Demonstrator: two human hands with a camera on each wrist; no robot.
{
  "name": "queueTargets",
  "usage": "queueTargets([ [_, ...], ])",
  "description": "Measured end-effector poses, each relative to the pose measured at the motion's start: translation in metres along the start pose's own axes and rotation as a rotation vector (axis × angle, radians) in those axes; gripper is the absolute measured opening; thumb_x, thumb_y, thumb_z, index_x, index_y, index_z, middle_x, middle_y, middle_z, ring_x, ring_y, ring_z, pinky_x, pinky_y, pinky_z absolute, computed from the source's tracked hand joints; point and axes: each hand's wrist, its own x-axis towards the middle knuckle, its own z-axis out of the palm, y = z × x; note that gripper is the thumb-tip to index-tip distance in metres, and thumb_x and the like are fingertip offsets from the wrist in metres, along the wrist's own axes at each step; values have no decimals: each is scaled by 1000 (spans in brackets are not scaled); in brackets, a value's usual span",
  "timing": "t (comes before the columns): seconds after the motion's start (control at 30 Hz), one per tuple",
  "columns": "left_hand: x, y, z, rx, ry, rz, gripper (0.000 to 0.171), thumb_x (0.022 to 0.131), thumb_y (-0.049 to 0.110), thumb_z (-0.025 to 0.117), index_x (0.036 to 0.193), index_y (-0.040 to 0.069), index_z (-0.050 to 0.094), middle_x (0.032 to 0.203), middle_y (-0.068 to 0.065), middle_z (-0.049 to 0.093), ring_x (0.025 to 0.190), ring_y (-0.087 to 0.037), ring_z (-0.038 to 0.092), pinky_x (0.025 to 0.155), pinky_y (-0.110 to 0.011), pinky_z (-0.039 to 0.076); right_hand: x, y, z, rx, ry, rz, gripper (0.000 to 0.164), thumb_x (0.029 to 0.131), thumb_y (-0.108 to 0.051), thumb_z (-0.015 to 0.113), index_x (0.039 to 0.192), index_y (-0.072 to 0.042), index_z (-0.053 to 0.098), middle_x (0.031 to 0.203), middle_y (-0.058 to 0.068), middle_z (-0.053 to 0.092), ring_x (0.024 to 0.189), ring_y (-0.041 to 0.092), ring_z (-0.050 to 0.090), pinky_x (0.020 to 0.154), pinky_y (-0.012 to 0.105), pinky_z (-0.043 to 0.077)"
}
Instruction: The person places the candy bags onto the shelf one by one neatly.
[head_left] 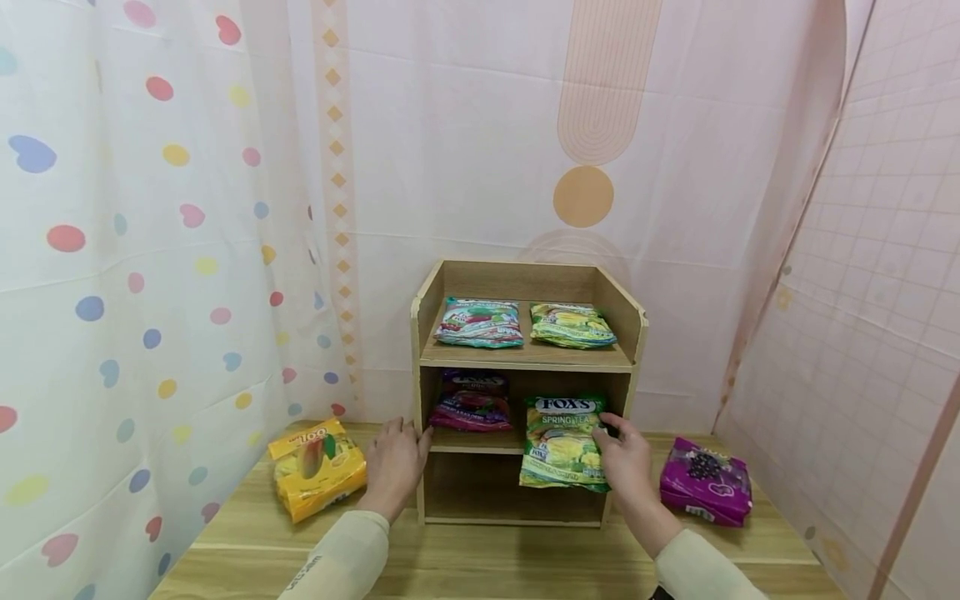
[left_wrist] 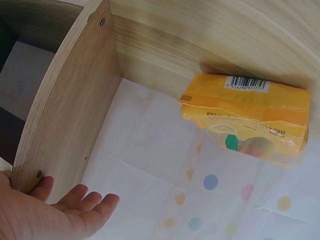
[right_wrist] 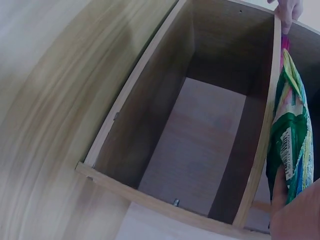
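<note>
My right hand [head_left: 628, 457] grips the right edge of a green and yellow Fox's Spring Tea candy bag [head_left: 564, 446]. The bag stands at the front of the middle shelf, its lower part hanging over the board's edge. From the side, the right wrist view shows the bag [right_wrist: 291, 135] against the shelf board. My left hand [head_left: 395, 462] touches the left side panel of the wooden shelf [head_left: 525, 365], its fingers loosely extended in the left wrist view. Left of that bag, a purple candy bag [head_left: 471, 408] lies on the same shelf.
On the top shelf lie a teal and red candy bag [head_left: 480, 323] and a yellow-green one [head_left: 572, 325]. A yellow mango candy bag [head_left: 318, 468] is on the table to the left. A purple grape candy bag [head_left: 706, 482] is to the right. Curtains surround the table.
</note>
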Motion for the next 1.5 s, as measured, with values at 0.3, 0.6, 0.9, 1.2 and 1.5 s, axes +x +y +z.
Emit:
queueTargets([
  [0.3, 0, 0, 1, -4, -6, 7, 44, 102, 34, 52, 109, -7, 69, 130, -28, 57, 124, -44, 49, 99, -63, 39, 10, -5, 5, 50, -97, 29, 50, 107, -14, 36, 151, 9, 28, 156, 31, 21, 144, 46, 18, 114, 57, 23],
  [0.6, 1, -1, 2, -10, -16, 3, 46, 103, 35, 51, 111, -7, 68, 131, -28, 56, 125, -44, 49, 101, -63, 38, 3, -5, 4, -99, -122, -49, 52, 105, -13, 42, 149, 11, 29, 152, 33, 30, 139, 47, 29, 109, 56, 33],
  [0.9, 2, -2, 3, -17, -13, -4, 47, 103, 36, 51, 112, -7, 68, 131, -28, 56, 125, -43, 49, 101, -63, 38, -8, 7, 5, -422, -129, -301, 52, 101, -24, 58, 142, 8, 47, 126, 33, 56, 108, 43, 60, 88, 52, 51],
  [1.2, 2, -2, 3, -15, -16, -5, 45, 103, 36, 51, 107, -5, 69, 130, -27, 57, 123, -43, 50, 100, -63, 39, -15, 22, 7, -830, -114, -750, 60, 87, -42, 75, 130, -3, 63, 141, 25, 50, 130, 44, 47, 100, 59, 43],
  [1.5, 2, -2, 4, -9, -9, 0, 44, 102, 35, 52, 108, -6, 69, 129, -27, 57, 122, -43, 50, 99, -63, 39, -8, 43, 5, -1102, -3, -1444, 50, 106, -45, 29, 120, -14, 66, 117, 12, 62, 98, 28, 64, 74, 43, 56],
])
